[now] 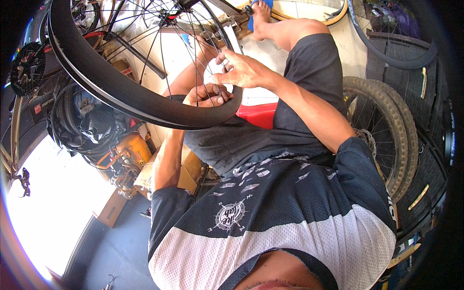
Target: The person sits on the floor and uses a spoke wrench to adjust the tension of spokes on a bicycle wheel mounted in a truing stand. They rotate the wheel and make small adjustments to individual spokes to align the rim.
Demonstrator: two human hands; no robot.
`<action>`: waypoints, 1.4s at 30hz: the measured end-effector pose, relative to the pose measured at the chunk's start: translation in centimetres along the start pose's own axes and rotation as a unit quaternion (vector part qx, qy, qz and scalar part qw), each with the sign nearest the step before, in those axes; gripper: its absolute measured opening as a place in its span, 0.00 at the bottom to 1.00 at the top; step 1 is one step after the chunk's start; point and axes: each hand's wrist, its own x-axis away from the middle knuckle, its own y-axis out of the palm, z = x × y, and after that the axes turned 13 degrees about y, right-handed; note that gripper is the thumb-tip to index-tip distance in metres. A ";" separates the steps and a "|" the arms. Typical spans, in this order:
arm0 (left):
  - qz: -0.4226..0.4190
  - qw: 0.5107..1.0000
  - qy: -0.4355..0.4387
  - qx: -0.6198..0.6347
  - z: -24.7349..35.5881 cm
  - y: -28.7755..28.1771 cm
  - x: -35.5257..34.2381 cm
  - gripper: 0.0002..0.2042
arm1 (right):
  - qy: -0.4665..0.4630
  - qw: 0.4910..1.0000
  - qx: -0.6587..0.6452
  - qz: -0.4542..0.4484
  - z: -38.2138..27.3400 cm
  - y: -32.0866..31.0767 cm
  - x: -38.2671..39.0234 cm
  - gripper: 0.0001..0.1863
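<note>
Where the black deep-section bicycle wheel rim (145, 107) bends across beyond the jersey (273, 186), the left hand (205, 94) curls nearest its inner edge, any pinch impossible to tell, while the right hand (243, 70), fingers parted, lies farther inside the rim.

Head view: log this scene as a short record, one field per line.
Main thing: black wheel with red hub
Left hand: at the rim's inner edge, fingers curled
Right hand: just above the left, thumb and finger apart; grip unclear
Shirt: dark above, white below in the picture
Picture left: yellow machine, cardboard box
Picture right: knobby tyre
</note>
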 end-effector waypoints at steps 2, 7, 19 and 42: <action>0.011 1.000 0.002 -0.003 -0.5 -0.1 0.2 0.06 | -0.001 1.000 0.009 0.001 -0.1 0.0 0.0 0.48; 0.069 0.997 -0.043 -0.013 0.4 1.0 -0.4 0.07 | 0.036 0.999 -0.010 -0.019 -0.3 -0.3 0.3 0.48; 0.019 0.999 0.010 -0.034 -1.0 0.2 0.2 0.09 | 0.007 1.000 0.003 0.002 0.3 0.1 -0.2 0.48; 0.046 0.992 0.021 -0.118 -0.6 1.2 -0.1 0.11 | -0.022 1.000 -0.002 0.016 1.0 0.5 -0.7 0.47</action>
